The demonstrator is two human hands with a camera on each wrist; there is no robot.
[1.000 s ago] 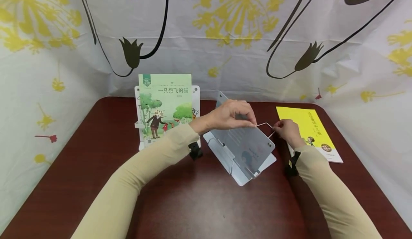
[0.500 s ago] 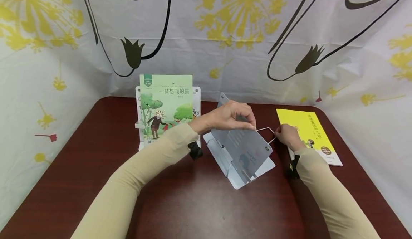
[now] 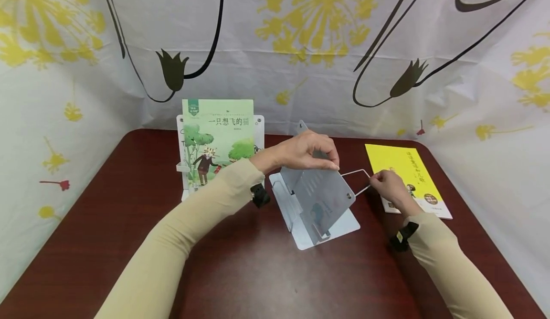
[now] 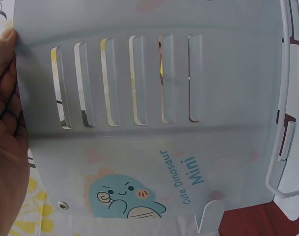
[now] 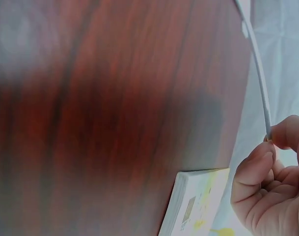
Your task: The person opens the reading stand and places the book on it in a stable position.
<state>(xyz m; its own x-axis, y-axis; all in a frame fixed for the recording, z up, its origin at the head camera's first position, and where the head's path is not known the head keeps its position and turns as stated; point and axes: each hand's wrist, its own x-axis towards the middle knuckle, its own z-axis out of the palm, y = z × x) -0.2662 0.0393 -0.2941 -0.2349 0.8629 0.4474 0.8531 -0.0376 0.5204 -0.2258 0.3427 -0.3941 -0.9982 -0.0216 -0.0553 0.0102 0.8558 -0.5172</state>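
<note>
A book stand stands partly unfolded on the table, its grey-white panel [image 3: 320, 199] tilted above a white base plate [image 3: 301, 233]. My left hand [image 3: 307, 152] pinches the panel's top edge. In the left wrist view, slots and a blue dinosaur print [image 4: 122, 194] show on the panel, with the left hand [image 4: 7, 147] at its edge. A thin white wire support [image 3: 354, 171] sticks out behind the panel. My right hand [image 3: 390, 187] pinches the wire's outer corner between thumb and finger. The right wrist view shows this wire [image 5: 259, 73] ending at the fingertips.
Left of the stand, a green picture book [image 3: 219, 137] leans on a second white book stand [image 3: 259, 130]. A yellow book [image 3: 404, 161] lies flat just beyond the right hand. A patterned cloth [image 3: 240, 61] hangs behind the dark red table [image 3: 129, 214].
The right hand has drawn slightly toward me and right, and the wire extends farther from the panel. The stand has turned a little. The left hand keeps its hold on the panel edge.
</note>
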